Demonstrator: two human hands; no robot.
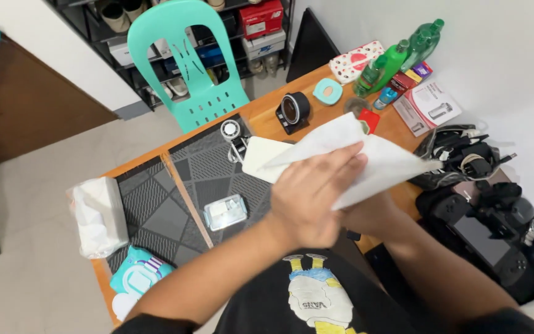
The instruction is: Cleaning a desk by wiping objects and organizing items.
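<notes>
My left hand (307, 201) lies on top with its fingers (335, 162) stretched long and nearly straight, pressed flat against a white tissue (366, 158). My right hand (366, 213) is under it and mostly hidden, so I cannot tell how its fingers are curled, only that the tissue sits between the two hands. The tissue is thin, creased and spread wide, its corners sticking out past my fingers, held up over the near right part of the tabletop (264, 120). Just beyond it a flat white pad (259, 158) rests on a grey patterned mat (214, 170). A small clear box (225, 212) sits on the mat's near edge, and a tissue pack (97, 216) lies at the table's left end.
</notes>
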